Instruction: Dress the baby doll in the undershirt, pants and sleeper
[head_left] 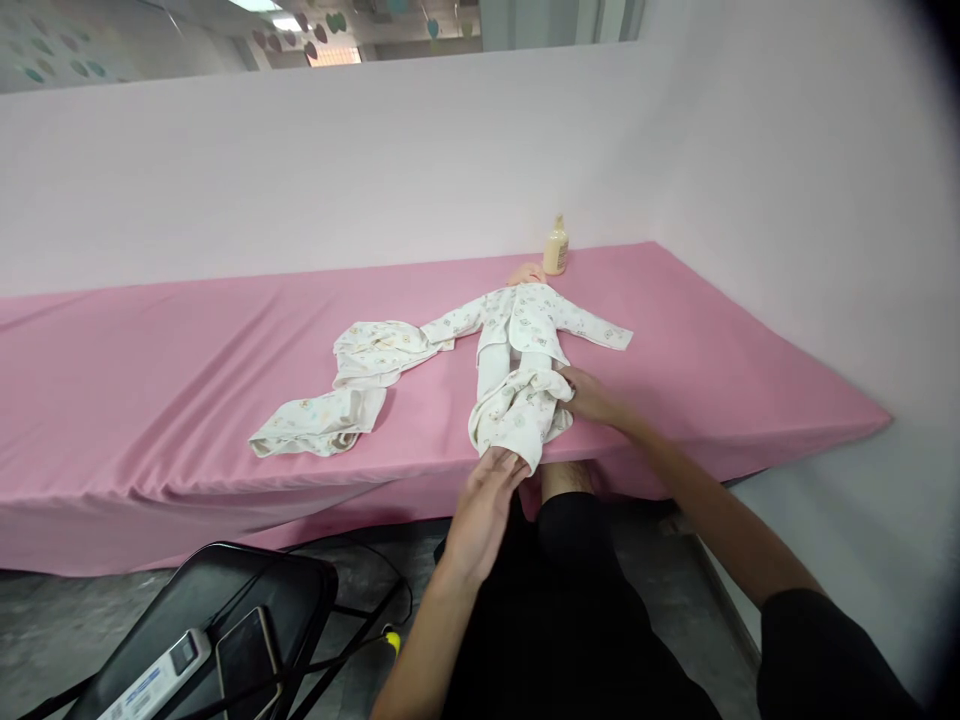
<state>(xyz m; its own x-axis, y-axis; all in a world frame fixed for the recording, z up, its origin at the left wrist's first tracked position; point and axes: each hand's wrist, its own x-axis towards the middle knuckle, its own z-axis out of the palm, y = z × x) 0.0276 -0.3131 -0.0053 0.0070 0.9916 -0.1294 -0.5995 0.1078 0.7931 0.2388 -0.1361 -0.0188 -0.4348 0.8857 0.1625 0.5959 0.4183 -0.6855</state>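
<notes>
A baby doll (528, 272) lies on its back on a pink cloth, wearing a white printed jacket (531, 312) with its sleeves spread. Bunched white printed baby pants (517, 405) lie around the lower part of the doll's white legs (493, 366). My right hand (589, 396) grips the gathered edge of the pants from the right, fingers partly hidden by the fabric. At the near end, my left hand (484, 505) holds the lower edge of the pants, with some fingertips hidden at the cuff.
Two crumpled white printed garments, one farther back (382, 350) and one nearer (319, 422), lie left on the pink cloth (187, 370). A cream bottle (556, 247) stands behind the doll. A black chair (247, 570) at lower left bears a phone (247, 660) and a white device (161, 680).
</notes>
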